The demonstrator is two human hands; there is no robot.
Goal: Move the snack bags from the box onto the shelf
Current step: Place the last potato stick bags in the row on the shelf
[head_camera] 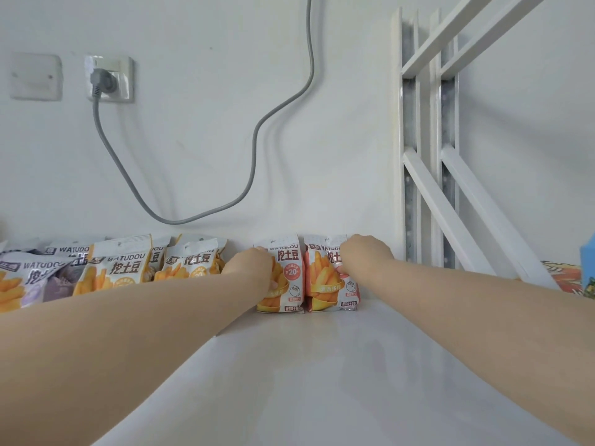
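**Hands**
- Left hand [249, 268]: bare forearm stretched forward from the lower left, back of the hand uppermost. The fingers are bent down over the left side of the left bag [285, 278], and one fingertip [273, 285] shows on its front. It holds the bag upright.
- Right hand [365, 252]: bare forearm stretched in from the lower right, knuckles up. The fingers are curled over the top right corner of the right bag [325, 281], with a fingertip [342, 269] pressed on its face, pinching that corner.

**Goods**
- Bag row [116, 272]: glossy foil pouches, grey-white tops and orange fry prints. They stand and lean along the wall at the back left of the shelf, overlapping one another. A purple bag [56, 283] is among them.
- Left bag and right bag: same pouch type with crimped top seals and a red-orange tint. They stand upright on the shelf, side by side and touching, backs to the wall, just to the right of the row.
- Printed pack [563, 276]: orange and white, at the far right edge, partly hidden.
- Blue object [586, 259]: cut off at the right edge; what it is cannot be told.

**Surface and room**
- Shelf [322, 365]: smooth white board with a faint sheen, bare in the foreground.
- Wall [209, 156]: matt white.
- Plate [35, 75]: blank white square, upper left.
- Socket [112, 78]: white, holding a grey plug [103, 80].
- Cable [257, 133]: grey, sagging in a loop from the plug, then rising out of the top of the view.
- Frame [428, 123]: white painted metal upright with diagonal braces, right of the bags.
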